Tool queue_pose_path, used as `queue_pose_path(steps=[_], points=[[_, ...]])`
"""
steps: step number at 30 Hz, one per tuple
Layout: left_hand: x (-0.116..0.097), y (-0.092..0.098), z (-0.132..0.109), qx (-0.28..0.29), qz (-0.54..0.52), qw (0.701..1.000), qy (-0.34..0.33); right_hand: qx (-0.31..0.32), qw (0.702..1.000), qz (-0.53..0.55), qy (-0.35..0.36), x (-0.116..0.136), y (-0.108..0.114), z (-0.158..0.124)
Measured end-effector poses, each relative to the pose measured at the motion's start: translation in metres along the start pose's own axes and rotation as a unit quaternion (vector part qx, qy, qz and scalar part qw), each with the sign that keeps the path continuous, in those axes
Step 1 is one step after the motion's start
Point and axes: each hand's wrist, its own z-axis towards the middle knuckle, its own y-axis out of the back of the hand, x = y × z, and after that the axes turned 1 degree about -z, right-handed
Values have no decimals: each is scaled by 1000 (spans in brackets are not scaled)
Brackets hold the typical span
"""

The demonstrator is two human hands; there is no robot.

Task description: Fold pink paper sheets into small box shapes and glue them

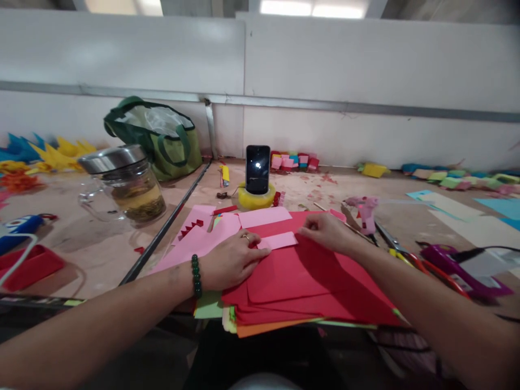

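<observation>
A short pink paper strip (281, 241) lies over a stack of red paper sheets (292, 276). My left hand (233, 257), with a ring and a green bead bracelet, holds the strip's left end against the stack, fingers bent and close together. At the strip's right end, my right hand (327, 232) is closed in a pinch, its fingertips partly hidden. Just behind the strip lies a wider pink paper piece (266, 216). More pink paper (215, 238) spreads beneath and left of my left hand, with a small red zigzag-cut piece (192, 228) on it.
A phone (257, 169) stands in a yellow tape roll (255, 199) behind the stack. To the right are a pink glue gun (365, 213), scissors (392, 241) and a purple tool (463, 271). A glass tea mug (136, 197) and green bag (179, 154) stand left.
</observation>
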Motion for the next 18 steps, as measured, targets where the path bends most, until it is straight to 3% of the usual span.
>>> queue_pose_path(steps=[4,7,12,15,18], points=[[-1,-1,-1,-4,-8,1000,7,64,996,58,7,17,-11,4],[-1,-2,-1,2,-12,1000,9,107,993,41,2,14,-17,5],[1,-3,-1,-2,-28,999,17,157,987,-25,-31,-4,5,7],[1,-2,-1,1,-38,999,19,127,989,-61,-33,7,20,14],[1,0,-1,0,-41,999,15,95,995,-11,0,34,13,25]])
